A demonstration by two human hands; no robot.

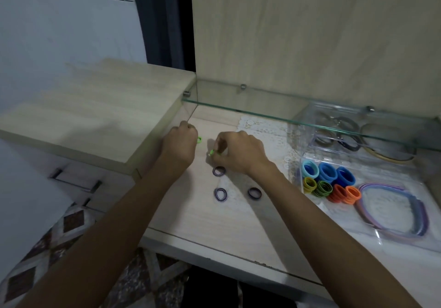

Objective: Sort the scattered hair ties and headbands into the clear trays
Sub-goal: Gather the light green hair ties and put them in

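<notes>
Both hands work over the pale surface (202, 222). The left hand (180, 144) is fisted, its grip pinching a green hair tie (199, 139). The right hand (238, 151) pinches another green tie (212, 152). 3 dark ties (219, 171) lie loose below them. Sorted ties fill the clear tray (372, 171) at right.

Green hair tie (199, 139) mostly hidden inside the closed left hand (181, 143), another green tie (212, 153) half covered by right hand (238, 151) fingers, far tray (338, 126) contents blurred behind glass shelf (286, 117).
</notes>
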